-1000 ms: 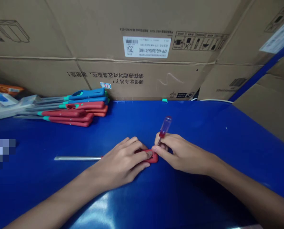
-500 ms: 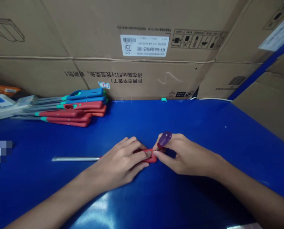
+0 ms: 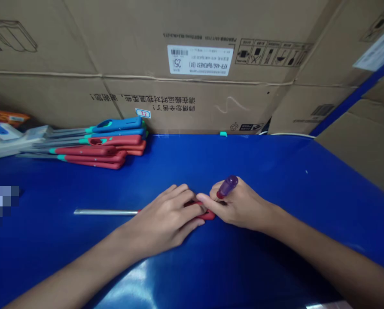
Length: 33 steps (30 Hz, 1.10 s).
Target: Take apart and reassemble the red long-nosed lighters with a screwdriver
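Where the two hands meet: a little right of the middle of the frame, over the blue table (image 3: 275, 167); the right thumb lies just beside the left fingers;
Left hand (image 3: 168, 214): palm down, fingers bent over a red lighter (image 3: 208, 216) and gripping its handle;
Right hand (image 3: 248, 205): thumb and fingers pinching a screwdriver (image 3: 228, 186) near the lower end of its purple handle, which leans up and to the right; the tip is hidden, so I cannot tell whether it touches the lighter;
Red lighter: lying at the middle of the frame, mostly under the left hand; its silver tube (image 3: 106, 212) points left, its red end shows on the right;
Pile of lighters (image 3: 114, 140): left of the frame, above the left forearm; blue ones at the top, red and orange-red below, tubes pointing left;
Orange packet (image 3: 10, 118): far left, beyond the tubes;
Cardboard (image 3: 82, 43): across the top of the frame, print upside down; it bears a white label (image 3: 201, 60) and a small sticker (image 3: 143, 113);
Green scrap (image 3: 223, 134): upper middle, at the foot of the cardboard.
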Motion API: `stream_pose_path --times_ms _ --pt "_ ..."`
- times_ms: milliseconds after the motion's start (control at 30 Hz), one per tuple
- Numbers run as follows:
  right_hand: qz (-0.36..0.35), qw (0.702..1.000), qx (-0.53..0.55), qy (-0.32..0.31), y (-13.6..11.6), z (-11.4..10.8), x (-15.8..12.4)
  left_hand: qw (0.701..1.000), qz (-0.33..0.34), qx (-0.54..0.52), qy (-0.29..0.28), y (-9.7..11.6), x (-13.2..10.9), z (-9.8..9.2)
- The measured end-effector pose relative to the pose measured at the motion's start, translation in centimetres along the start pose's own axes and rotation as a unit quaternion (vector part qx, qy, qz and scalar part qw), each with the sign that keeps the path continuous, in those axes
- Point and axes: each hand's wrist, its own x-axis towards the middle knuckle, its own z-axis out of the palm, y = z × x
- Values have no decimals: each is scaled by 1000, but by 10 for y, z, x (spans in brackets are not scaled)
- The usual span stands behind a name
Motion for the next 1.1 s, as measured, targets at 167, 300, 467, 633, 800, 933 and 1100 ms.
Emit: stream_pose_path --times_ms 167,300,467,633,800,933,1100 --pt "19 999 -29 -42 -9 -10 3 1000 -1 5 -1 1 -2 -1" --pt "78 992 -7 -101 -16 -24 4 1000 -3 -2 -10 0 -1 -1" --pt "135 980 73 -124 -14 -31 0 1000 4 -24 -4 1 1 -3" --pt "119 975 155 -104 -11 -33 -2 999 4 -32 -2 1 1 -5" --pt "97 972 172 -126 -13 -40 -3 1000 2 -22 0 2 1 -5" --pt "146 967 158 -139 -14 -42 -5 1000 -2 -20 -7 3 1 -4" --pt "155 966 156 -137 -12 -43 -4 1000 -6 -21 -9 2 0 -4"
